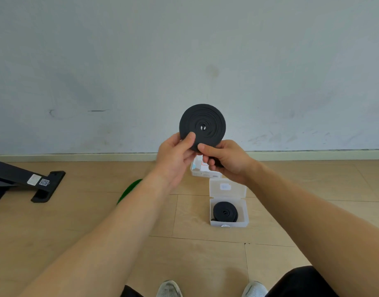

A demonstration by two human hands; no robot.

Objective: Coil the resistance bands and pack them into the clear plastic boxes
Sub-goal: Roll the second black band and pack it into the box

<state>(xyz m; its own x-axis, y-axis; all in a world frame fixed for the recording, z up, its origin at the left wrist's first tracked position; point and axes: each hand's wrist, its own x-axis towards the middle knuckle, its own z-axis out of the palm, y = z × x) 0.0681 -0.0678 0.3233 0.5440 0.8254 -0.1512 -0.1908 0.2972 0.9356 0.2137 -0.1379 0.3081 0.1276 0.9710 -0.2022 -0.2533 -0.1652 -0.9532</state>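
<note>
Pinching the coiled band (202, 125) upright, left hand (175, 156) and right hand (229, 162) hang above a clear box (205, 173). The right hand looks nearer.

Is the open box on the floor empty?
No, a small rolled-up black band lies inside the open box, while the left hand and right hand hold a bigger roll.

Wooden floor (312, 189): open clear box (229, 224) centre-right, holding a black coil (225, 211); second clear box (202, 173) just beyond, partly hidden; green band (129, 190) left of centre; black stand foot (48, 187) far left; grey shoes (169, 289) nearest.
</note>
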